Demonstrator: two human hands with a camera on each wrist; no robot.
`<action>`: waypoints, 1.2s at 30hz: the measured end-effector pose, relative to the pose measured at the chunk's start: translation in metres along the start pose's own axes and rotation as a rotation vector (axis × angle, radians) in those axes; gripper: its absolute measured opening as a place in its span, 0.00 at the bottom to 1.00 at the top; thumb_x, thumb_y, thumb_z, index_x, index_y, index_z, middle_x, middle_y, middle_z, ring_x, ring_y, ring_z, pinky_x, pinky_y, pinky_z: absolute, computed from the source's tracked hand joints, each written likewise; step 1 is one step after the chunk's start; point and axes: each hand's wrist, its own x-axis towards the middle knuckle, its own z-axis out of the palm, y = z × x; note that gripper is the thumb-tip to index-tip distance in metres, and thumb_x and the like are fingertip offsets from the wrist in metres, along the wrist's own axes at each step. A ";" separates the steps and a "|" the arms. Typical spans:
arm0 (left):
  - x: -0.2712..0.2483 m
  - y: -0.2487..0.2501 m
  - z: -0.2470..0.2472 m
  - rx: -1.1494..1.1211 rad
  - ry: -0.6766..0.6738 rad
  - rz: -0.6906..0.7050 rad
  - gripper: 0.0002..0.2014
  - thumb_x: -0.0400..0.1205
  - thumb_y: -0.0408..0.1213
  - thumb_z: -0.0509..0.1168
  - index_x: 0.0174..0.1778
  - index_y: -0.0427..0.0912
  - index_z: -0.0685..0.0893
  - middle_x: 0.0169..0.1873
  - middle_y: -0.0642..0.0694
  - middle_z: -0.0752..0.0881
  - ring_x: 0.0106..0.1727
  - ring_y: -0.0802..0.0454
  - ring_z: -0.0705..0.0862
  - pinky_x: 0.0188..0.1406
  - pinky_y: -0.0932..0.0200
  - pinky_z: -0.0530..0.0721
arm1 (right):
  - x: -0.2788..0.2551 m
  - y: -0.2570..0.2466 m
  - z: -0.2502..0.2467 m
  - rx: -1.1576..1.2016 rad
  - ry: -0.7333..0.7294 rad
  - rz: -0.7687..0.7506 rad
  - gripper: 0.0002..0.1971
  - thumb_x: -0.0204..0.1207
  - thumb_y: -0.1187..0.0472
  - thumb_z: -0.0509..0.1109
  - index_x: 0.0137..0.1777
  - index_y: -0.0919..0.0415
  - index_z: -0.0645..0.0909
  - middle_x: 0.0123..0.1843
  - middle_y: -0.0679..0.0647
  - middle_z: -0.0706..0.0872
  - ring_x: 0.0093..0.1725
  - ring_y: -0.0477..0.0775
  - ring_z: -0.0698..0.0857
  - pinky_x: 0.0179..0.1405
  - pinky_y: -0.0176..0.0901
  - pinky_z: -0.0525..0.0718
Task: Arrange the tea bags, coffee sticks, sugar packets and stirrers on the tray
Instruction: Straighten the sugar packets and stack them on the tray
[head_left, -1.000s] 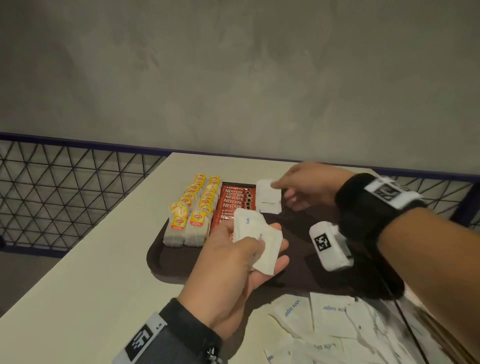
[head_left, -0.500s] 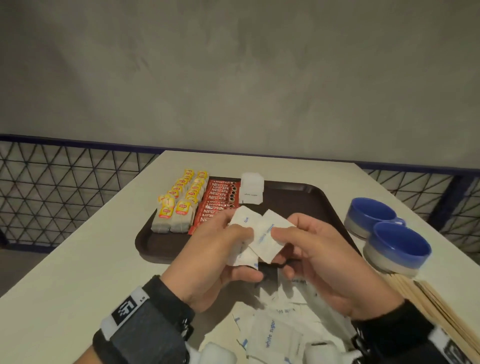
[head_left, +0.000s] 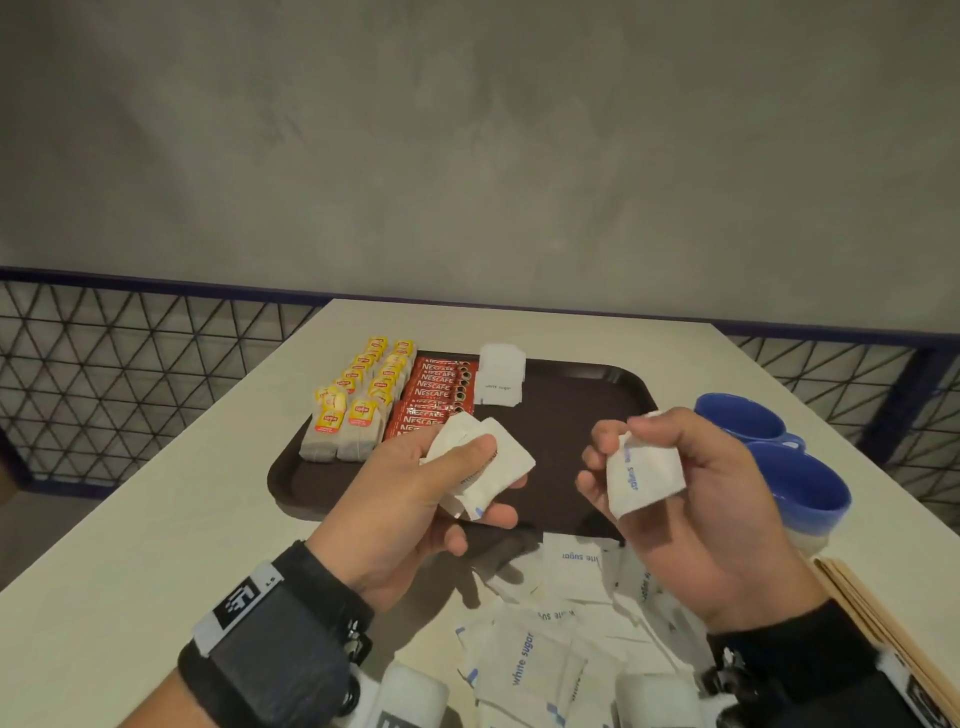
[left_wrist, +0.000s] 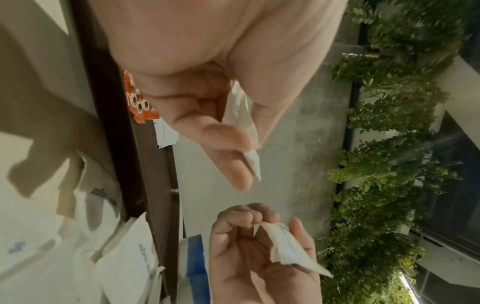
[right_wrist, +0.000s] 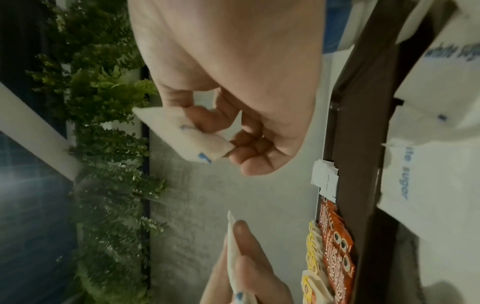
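The left hand holds a small stack of sugar packets pinched between thumb and fingers above the near edge of the brown tray. The right hand pinches a single sugar packet just beside it, apart from the stack. On the tray, tea bags sit at the left, coffee sticks next to them, and a few placed packets beside those. More loose packets lie on the table near the person. Wooden stirrers rest at the right, by two blue cups

R hand w/ sugar packet left L hand.
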 end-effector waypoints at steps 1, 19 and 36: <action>0.000 -0.001 0.001 0.002 0.002 -0.001 0.14 0.85 0.40 0.68 0.63 0.39 0.84 0.49 0.35 0.93 0.34 0.47 0.92 0.13 0.66 0.75 | 0.000 0.001 0.000 -0.013 0.003 0.005 0.09 0.70 0.61 0.72 0.41 0.62 0.73 0.38 0.59 0.80 0.38 0.54 0.80 0.48 0.51 0.83; -0.001 -0.006 0.003 0.072 0.044 0.070 0.10 0.85 0.43 0.68 0.58 0.47 0.90 0.49 0.41 0.94 0.24 0.52 0.82 0.14 0.65 0.71 | 0.001 0.016 0.005 -0.307 -0.045 0.036 0.24 0.67 0.75 0.76 0.65 0.67 0.82 0.53 0.68 0.93 0.43 0.58 0.90 0.38 0.41 0.90; -0.004 -0.003 0.007 -0.084 -0.078 0.019 0.16 0.86 0.34 0.67 0.70 0.47 0.81 0.58 0.41 0.93 0.47 0.41 0.95 0.21 0.64 0.86 | 0.008 0.021 -0.004 -0.456 0.026 0.003 0.09 0.75 0.71 0.77 0.55 0.69 0.89 0.51 0.64 0.93 0.38 0.51 0.84 0.32 0.40 0.86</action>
